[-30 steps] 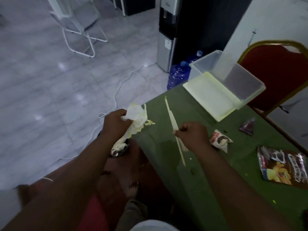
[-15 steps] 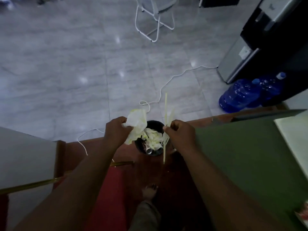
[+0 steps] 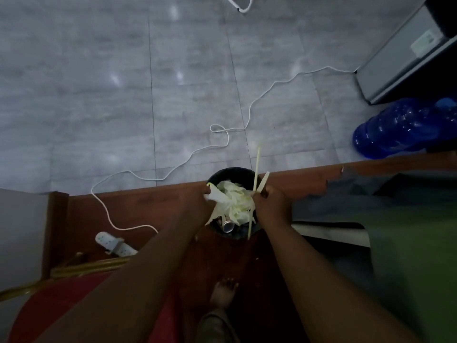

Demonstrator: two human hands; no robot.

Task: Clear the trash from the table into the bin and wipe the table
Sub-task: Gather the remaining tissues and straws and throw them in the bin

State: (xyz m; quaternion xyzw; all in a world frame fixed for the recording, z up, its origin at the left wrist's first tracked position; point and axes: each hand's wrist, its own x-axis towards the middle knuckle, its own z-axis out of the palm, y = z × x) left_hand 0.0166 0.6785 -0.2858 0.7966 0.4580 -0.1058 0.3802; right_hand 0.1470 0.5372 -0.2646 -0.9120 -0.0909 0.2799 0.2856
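A small black bin (image 3: 236, 172) stands on the brown floor strip below me, filled with pale crumpled paper and a metal can (image 3: 228, 227). My left hand (image 3: 201, 205) grips a crumpled pale wrapper (image 3: 217, 194) at the bin's left rim. My right hand (image 3: 270, 206) pinches long pale sticks (image 3: 257, 167) upright over the bin's right side, their lower ends reaching into it. The green table (image 3: 415, 238) fills the right edge of the view.
A white cable (image 3: 249, 112) snakes across the grey tiled floor to a power strip (image 3: 111, 243) on the left. Blue water bottles (image 3: 400, 127) and a grey dispenser (image 3: 400, 60) stand at upper right. A red chair (image 3: 49, 300) sits lower left. My bare foot (image 3: 222, 293) is below the bin.
The view swung from the table down to the bin. Both hands carried the wrapper and the sticks off the table edge and now hold them over the bin's opening.
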